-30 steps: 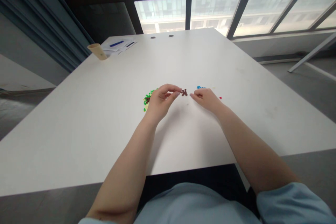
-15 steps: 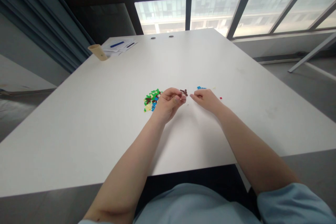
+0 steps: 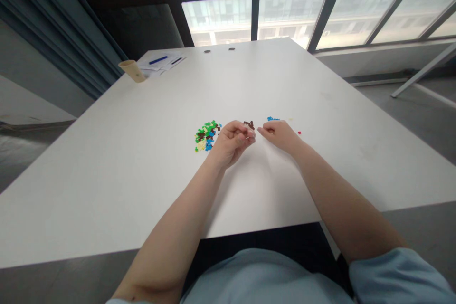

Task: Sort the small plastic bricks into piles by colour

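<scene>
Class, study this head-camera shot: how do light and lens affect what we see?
Head view: the glazed windows glare pale, the white table looks stretched by the wide lens, soft shadows lie under the left hand and right hand, and the tiny coloured plastic bricks are too small to show sharply.

1. The left hand [image 3: 231, 142] has moved right, toward the right hand, and its fingers curl tighter than before.
2. The left fingertips [image 3: 250, 136] now sit closer beneath the brown brick assembly [image 3: 249, 125].
3. The multicoloured pile of small plastic bricks [image 3: 205, 135], partly covered earlier, now shows almost whole beside the left hand.
</scene>
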A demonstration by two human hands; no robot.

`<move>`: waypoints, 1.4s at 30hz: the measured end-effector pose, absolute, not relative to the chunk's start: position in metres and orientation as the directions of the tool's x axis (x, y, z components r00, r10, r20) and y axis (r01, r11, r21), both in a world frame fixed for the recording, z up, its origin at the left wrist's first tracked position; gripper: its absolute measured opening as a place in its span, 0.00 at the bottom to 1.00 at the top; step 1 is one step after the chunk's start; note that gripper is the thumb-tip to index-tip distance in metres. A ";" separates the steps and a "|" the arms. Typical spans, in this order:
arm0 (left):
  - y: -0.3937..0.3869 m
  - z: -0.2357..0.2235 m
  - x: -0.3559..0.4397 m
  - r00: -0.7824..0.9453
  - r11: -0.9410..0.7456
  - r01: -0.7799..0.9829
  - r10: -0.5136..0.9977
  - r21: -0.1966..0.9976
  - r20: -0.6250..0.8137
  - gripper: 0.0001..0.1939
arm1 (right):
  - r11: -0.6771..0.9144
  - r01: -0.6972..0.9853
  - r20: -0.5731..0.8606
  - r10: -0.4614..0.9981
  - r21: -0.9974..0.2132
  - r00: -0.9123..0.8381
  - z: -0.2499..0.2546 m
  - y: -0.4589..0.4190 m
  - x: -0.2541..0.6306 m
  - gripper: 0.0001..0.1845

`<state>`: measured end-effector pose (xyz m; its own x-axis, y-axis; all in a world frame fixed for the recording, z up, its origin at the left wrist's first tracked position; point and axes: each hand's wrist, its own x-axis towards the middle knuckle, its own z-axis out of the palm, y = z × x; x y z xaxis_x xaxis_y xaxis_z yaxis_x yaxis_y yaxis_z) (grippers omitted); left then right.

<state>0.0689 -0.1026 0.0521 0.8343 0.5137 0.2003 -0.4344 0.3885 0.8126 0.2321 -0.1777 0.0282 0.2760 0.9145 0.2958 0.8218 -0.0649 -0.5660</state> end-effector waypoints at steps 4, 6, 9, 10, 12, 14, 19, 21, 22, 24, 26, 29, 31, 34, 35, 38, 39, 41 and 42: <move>-0.103 0.054 0.069 0.843 0.448 -0.439 0.505 0.779 0.184 0.16 | -0.061 0.818 0.301 0.912 -0.572 0.279 0.029 -0.178 0.232 0.20; -0.102 0.054 0.070 0.835 0.462 -0.412 0.536 0.786 0.122 0.16 | -0.042 0.816 0.329 0.902 -0.577 0.280 0.031 -0.179 0.232 0.20; -0.099 0.050 0.072 0.809 0.459 -0.325 0.588 0.827 -0.008 0.17 | 0.018 0.800 0.429 0.851 -0.599 0.302 0.035 -0.180 0.231 0.17; -0.098 0.049 0.073 0.800 0.454 -0.289 0.598 0.842 -0.048 0.17 | 0.043 0.787 0.461 0.830 -0.615 0.314 0.036 -0.181 0.230 0.15; -0.096 0.046 0.075 0.788 0.450 -0.224 0.605 0.864 -0.111 0.18 | 0.106 0.748 0.501 0.802 -0.655 0.325 0.040 -0.183 0.228 0.10; -0.096 0.044 0.076 0.784 0.450 -0.180 0.603 0.875 -0.149 0.19 | 0.188 0.701 0.521 0.800 -0.688 0.296 0.044 -0.184 0.224 0.08; -0.095 0.043 0.075 0.790 0.415 -0.081 0.581 0.906 -0.195 0.18 | 0.322 0.643 0.544 0.821 -0.694 0.175 0.051 -0.186 0.214 0.09; -0.094 0.041 0.074 0.788 0.391 -0.027 0.574 0.920 -0.221 0.17 | 0.340 0.641 0.552 0.819 -0.688 0.158 0.051 -0.186 0.212 0.08; -0.093 0.039 0.074 0.788 0.380 -0.002 0.571 0.925 -0.232 0.17 | 0.345 0.639 0.554 0.818 -0.687 0.154 0.051 -0.185 0.212 0.08; -0.092 0.037 0.074 0.788 0.356 0.033 0.565 0.934 -0.244 0.17 | 0.340 0.638 0.547 0.822 -0.691 0.155 0.051 -0.185 0.211 0.08; -0.092 0.035 0.074 0.788 0.336 0.051 0.565 0.941 -0.245 0.17 | 0.327 0.645 0.539 0.828 -0.690 0.157 0.051 -0.184 0.211 0.08; -0.091 0.036 0.074 0.760 0.302 0.074 0.600 0.950 -0.250 0.18 | 0.255 0.687 0.519 0.829 -0.680 0.206 0.047 -0.182 0.216 0.08; -0.089 0.039 0.072 0.705 0.276 0.089 0.662 0.957 -0.257 0.18 | 0.117 0.728 0.473 0.826 -0.675 0.305 0.039 -0.179 0.225 0.09; -0.081 0.046 0.069 0.601 0.246 0.091 0.759 0.965 -0.250 0.18 | -0.178 0.750 0.324 0.821 -0.637 0.470 0.020 -0.174 0.242 0.09; -0.079 0.048 0.067 0.577 0.236 0.094 0.779 0.967 -0.246 0.18 | -0.253 0.750 0.272 0.823 -0.612 0.499 0.013 -0.171 0.247 0.09; -0.070 0.051 0.063 0.564 0.120 0.152 0.805 0.981 -0.185 0.18 | -0.390 0.753 0.167 0.822 -0.530 0.544 -0.003 -0.164 0.250 0.10; -0.068 0.051 0.061 0.569 0.047 0.189 0.809 0.981 -0.149 0.17 | -0.418 0.759 0.149 0.821 -0.499 0.551 -0.005 -0.162 0.249 0.10; -0.064 0.051 0.058 0.568 -0.106 0.266 0.820 0.958 -0.067 0.16 | -0.458 0.777 0.132 0.820 -0.433 0.557 -0.007 -0.157 0.243 0.11; -0.063 0.051 0.057 0.562 -0.163 0.294 0.826 0.942 -0.033 0.16 | -0.468 0.786 0.132 0.820 -0.404 0.557 -0.006 -0.155 0.240 0.11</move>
